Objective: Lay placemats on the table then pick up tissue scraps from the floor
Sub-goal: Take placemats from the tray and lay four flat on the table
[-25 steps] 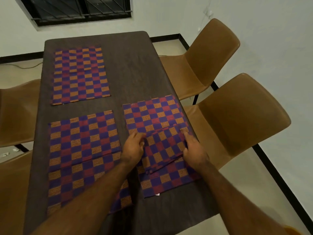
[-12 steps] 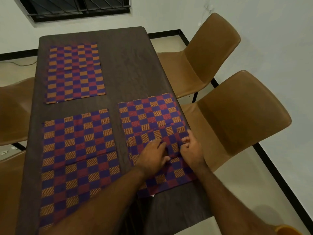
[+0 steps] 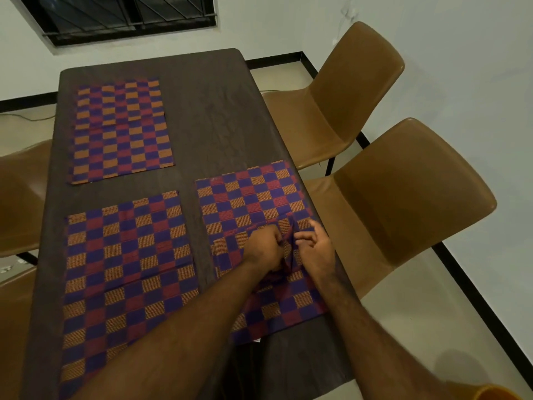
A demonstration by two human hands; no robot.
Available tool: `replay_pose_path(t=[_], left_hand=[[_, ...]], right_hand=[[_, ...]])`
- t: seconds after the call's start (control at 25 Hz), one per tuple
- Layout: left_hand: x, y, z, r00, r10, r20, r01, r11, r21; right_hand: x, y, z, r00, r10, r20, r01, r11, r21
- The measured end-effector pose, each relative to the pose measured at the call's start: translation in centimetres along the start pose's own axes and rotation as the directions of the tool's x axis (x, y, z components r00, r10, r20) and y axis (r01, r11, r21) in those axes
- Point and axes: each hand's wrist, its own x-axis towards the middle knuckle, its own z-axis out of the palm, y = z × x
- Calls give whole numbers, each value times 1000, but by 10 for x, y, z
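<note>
Three checked purple, red and orange placemats lie flat on the dark table (image 3: pixel 219 116): one at the far left (image 3: pixel 121 131), one at the near left (image 3: pixel 127 272), one at the near right (image 3: pixel 253 194). A further folded placemat (image 3: pixel 230 249) rests on top of the near-right one. My left hand (image 3: pixel 264 248) and my right hand (image 3: pixel 313 245) are close together over it. Both pinch a raised ridge of its cloth between them. No tissue scraps can be seen on the floor.
Two brown chairs stand along the table's right side, one far (image 3: pixel 346 90) and one near (image 3: pixel 403 203). Parts of two more chairs (image 3: pixel 20 194) show at the left. A barred window (image 3: pixel 127 15) is in the far wall. An orange object (image 3: pixel 501 392) peeks in at the bottom right.
My hands have come together from the folded placemat's two sides to its middle, bunching the cloth up between them. The view has shifted slightly.
</note>
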Motion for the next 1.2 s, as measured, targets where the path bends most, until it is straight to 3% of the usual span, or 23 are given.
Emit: replay_pose_path(t=[0.12, 0.32, 0.4, 0.52, 0.64, 0.8, 0.92, 1.08, 1.2], left_hand=[[-2, 5, -25, 998, -43, 55, 56, 961, -271], [-6, 16, -108, 994, 93, -63, -112, 837, -535], [-5, 15, -142, 982, 88, -168, -166, 831, -531], [4, -3, -184, 960, 16, -279, -145, 882, -448], [18, -22, -221, 924, -11, -382, -116, 944, -309], [21, -28, -254, 887, -1, -462, -142, 951, -273], [10, -29, -256, 910, -12, -414, -164, 907, -387], [-2, -35, -250, 977, -36, -210, -109, 762, -639], [1, -40, -245, 989, -50, -138, -59, 723, -688]], right_hand=[[7, 6, -3, 989, -148, -18, 138, 958, -252], [15, -5, 6, 984, -152, 91, 177, 882, -437], [13, -13, 10, 988, -139, 71, 155, 913, -378], [20, -42, 8, 968, -247, 46, 248, 913, -325], [40, -93, 2, 937, -349, -8, 324, 878, -351], [74, -157, -8, 912, -399, -94, 337, 860, -383], [81, -181, -21, 907, -419, -34, 387, 864, -323], [77, -183, -40, 927, -374, 11, 367, 902, -228], [80, -180, -47, 931, -365, 19, 357, 899, -252]])
